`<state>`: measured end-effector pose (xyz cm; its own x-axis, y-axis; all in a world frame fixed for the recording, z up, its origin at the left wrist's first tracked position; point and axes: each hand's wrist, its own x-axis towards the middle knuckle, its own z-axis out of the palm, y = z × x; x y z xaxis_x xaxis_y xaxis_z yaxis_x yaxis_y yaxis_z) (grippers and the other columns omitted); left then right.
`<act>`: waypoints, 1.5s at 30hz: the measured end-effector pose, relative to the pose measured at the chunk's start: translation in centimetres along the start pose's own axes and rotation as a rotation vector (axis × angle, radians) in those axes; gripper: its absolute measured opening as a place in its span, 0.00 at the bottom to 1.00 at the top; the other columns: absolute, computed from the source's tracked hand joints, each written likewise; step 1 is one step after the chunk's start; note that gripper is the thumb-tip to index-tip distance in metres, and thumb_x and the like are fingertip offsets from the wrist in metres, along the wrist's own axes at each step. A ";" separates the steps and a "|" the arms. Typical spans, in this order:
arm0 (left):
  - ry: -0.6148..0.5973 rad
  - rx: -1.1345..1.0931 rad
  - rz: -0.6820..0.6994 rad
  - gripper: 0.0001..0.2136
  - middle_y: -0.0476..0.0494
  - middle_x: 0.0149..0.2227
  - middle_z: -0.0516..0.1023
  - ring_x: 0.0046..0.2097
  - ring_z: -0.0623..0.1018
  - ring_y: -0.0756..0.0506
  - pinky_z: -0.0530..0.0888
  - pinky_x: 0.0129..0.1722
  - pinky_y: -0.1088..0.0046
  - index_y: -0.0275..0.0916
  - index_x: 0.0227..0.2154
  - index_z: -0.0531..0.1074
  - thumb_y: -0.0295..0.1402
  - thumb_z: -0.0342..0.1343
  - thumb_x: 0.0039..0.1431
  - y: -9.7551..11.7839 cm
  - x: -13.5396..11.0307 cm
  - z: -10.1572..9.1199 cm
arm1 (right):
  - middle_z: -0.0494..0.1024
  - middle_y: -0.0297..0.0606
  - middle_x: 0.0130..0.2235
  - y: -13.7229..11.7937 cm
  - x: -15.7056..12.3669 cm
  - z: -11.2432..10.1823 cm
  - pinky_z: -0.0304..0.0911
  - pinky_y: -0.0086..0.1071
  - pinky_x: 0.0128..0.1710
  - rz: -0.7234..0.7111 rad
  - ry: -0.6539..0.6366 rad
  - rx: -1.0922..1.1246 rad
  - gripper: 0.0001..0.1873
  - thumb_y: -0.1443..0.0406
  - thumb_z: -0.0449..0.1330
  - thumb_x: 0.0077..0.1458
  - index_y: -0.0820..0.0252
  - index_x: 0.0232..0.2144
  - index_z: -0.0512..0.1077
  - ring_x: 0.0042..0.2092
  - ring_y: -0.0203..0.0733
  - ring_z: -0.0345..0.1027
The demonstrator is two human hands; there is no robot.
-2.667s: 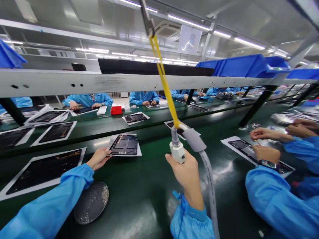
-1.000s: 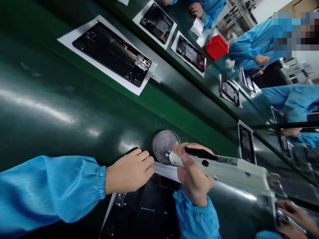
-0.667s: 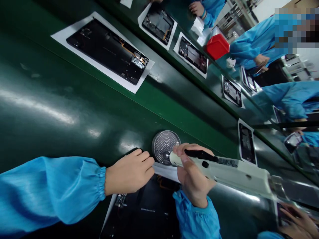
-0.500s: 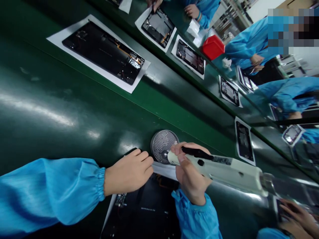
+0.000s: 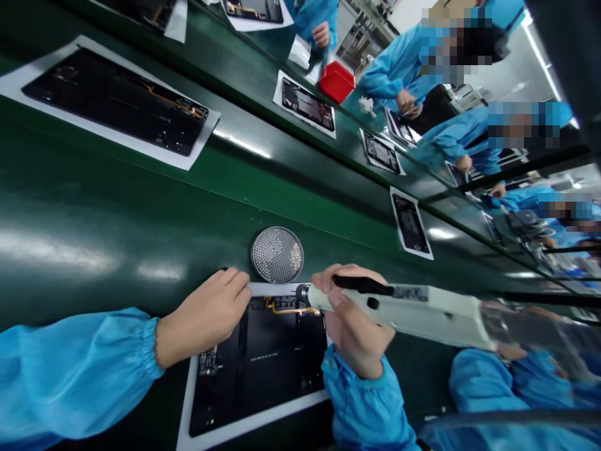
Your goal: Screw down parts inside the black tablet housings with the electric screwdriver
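My right hand is wrapped around a pale electric screwdriver with a black lever. Its tip points left, just over the top edge of an opened black tablet with an orange ribbon cable. Whether the tip touches the tablet I cannot tell. At the tablet's upper left corner is my left hand, its fingers curled together; anything inside them is hidden, though a small dark edge shows behind the knuckles. A round perforated metal dish rests just beyond the tablet's top edge.
White paper lies under the tablet. Another opened tablet sits on paper at the upper left, and several more line the green bench. A red bin stands across the bench, where co-workers in blue sleeves are busy.
The screwdriver tip has come away from the metal dish towards the tablet's top edge. My view has shifted right, showing more of the tablet. My left hand remains curled near its corner.
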<state>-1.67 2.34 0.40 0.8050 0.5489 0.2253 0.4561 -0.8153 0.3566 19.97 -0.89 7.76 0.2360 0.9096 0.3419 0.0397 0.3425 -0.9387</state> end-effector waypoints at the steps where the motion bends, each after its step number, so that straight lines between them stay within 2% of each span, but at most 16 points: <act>1: 0.012 -0.006 -0.001 0.12 0.34 0.38 0.71 0.39 0.69 0.39 0.72 0.36 0.60 0.31 0.33 0.73 0.18 0.45 0.64 0.0 0.2 0.0 | 0.75 0.35 0.35 0.4 -0.2 0.0 0.69 0.40 0.37 0.022 -0.001 -0.013 0.14 0.73 0.63 0.55 0.53 0.43 0.77 0.36 0.42 0.70; 4: 0.073 -0.059 0.030 0.12 0.36 0.38 0.72 0.40 0.71 0.40 0.74 0.38 0.61 0.30 0.35 0.74 0.20 0.45 0.67 0.3 1.2 0.5 | 0.74 0.35 0.37 1.3 -0.7 -0.1 0.69 0.42 0.39 0.076 -0.029 -0.060 0.13 0.71 0.64 0.56 0.52 0.44 0.76 0.36 0.41 0.70; 7: 0.122 -0.069 0.076 0.13 0.39 0.36 0.73 0.37 0.71 0.42 0.75 0.36 0.64 0.31 0.36 0.75 0.21 0.45 0.68 0.5 2.1 1.2 | 0.74 0.35 0.38 2.0 -1.1 -0.2 0.70 0.44 0.41 0.083 -0.052 -0.101 0.12 0.69 0.63 0.58 0.51 0.44 0.75 0.37 0.42 0.70; 12: 0.143 -0.089 0.106 0.11 0.38 0.37 0.74 0.38 0.74 0.42 0.76 0.38 0.64 0.29 0.42 0.76 0.22 0.47 0.69 0.4 2.4 2.1 | 0.74 0.33 0.34 2.6 -1.6 -0.1 0.71 0.44 0.41 0.089 -0.074 -0.146 0.12 0.66 0.63 0.58 0.50 0.45 0.70 0.37 0.44 0.71; 18: 0.138 -0.015 0.173 0.10 0.39 0.34 0.75 0.37 0.72 0.42 0.74 0.36 0.64 0.29 0.38 0.76 0.23 0.49 0.68 0.4 2.3 2.2 | 0.74 0.35 0.34 2.5 -1.7 0.0 0.72 0.44 0.40 0.085 -0.050 -0.176 0.11 0.67 0.63 0.58 0.54 0.43 0.70 0.37 0.44 0.72; 25: 0.097 0.128 0.256 0.09 0.38 0.34 0.75 0.35 0.72 0.41 0.68 0.33 0.63 0.30 0.33 0.76 0.23 0.51 0.66 1.3 1.9 1.5 | 0.73 0.37 0.37 2.2 -1.8 -0.1 0.71 0.45 0.39 0.106 -0.111 -0.199 0.11 0.66 0.62 0.59 0.52 0.45 0.71 0.38 0.44 0.71; 30: 0.011 0.168 0.194 0.08 0.33 0.39 0.76 0.38 0.74 0.38 0.68 0.33 0.61 0.31 0.31 0.77 0.23 0.53 0.62 2.5 1.4 0.7 | 0.73 0.35 0.36 2.2 -2.0 0.2 0.70 0.45 0.39 0.115 -0.143 -0.148 0.12 0.68 0.61 0.59 0.52 0.45 0.71 0.38 0.44 0.71; 35: 0.025 0.141 0.140 0.09 0.31 0.42 0.77 0.41 0.74 0.36 0.69 0.36 0.60 0.31 0.34 0.78 0.24 0.52 0.63 3.0 1.2 0.8 | 0.73 0.36 0.38 2.3 -2.0 0.4 0.70 0.43 0.38 0.133 -0.165 -0.129 0.12 0.69 0.61 0.58 0.51 0.45 0.73 0.38 0.43 0.70; 45: 0.052 0.120 0.146 0.09 0.31 0.43 0.78 0.42 0.74 0.36 0.68 0.38 0.59 0.31 0.33 0.78 0.25 0.53 0.64 2.9 1.0 1.2 | 0.73 0.36 0.38 2.2 -2.0 0.7 0.66 0.41 0.36 0.139 -0.191 -0.099 0.15 0.72 0.61 0.58 0.50 0.45 0.73 0.38 0.43 0.69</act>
<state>0.92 0.28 0.61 0.8466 0.4297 0.3141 0.3808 -0.9013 0.2066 18.92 -1.76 5.06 0.0587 0.9776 0.2023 0.1171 0.1945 -0.9739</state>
